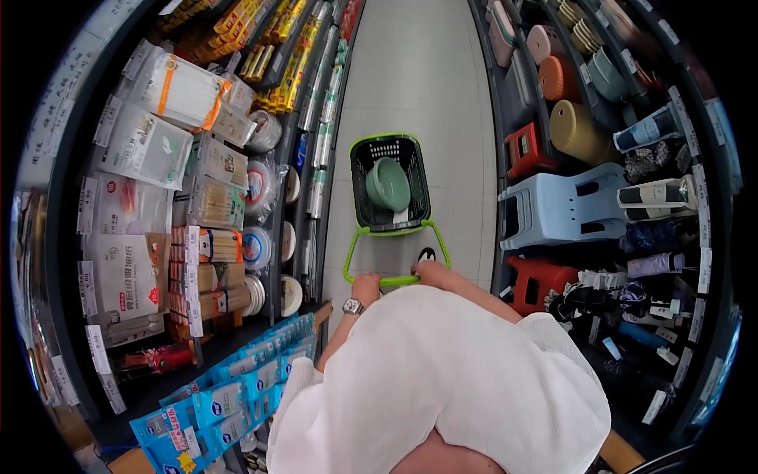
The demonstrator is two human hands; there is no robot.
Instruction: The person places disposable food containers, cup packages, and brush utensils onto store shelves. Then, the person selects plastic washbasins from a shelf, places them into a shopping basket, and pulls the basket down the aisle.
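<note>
A black shopping basket [362,207] with a bright green rim stands on the aisle floor ahead of me. Inside it a pale green bowl [388,184] lies tilted, with a white label near its lower edge. The basket's green handle [400,280] is drawn out toward my body. My left hand [365,287] is closed around the handle's left part, with a watch [353,306] on that wrist. On the handle's right part, my right hand [431,273] is closed too. My fingertips are mostly hidden from above.
Shelves line both sides. On the left are packaged skewers [219,201], plastic bags [148,146] and hanging blue packets [229,403]. On the right stand a light-blue stool [557,205], red stools [541,283] and folded umbrellas [655,265]. Grey tiled floor [418,63] runs between them.
</note>
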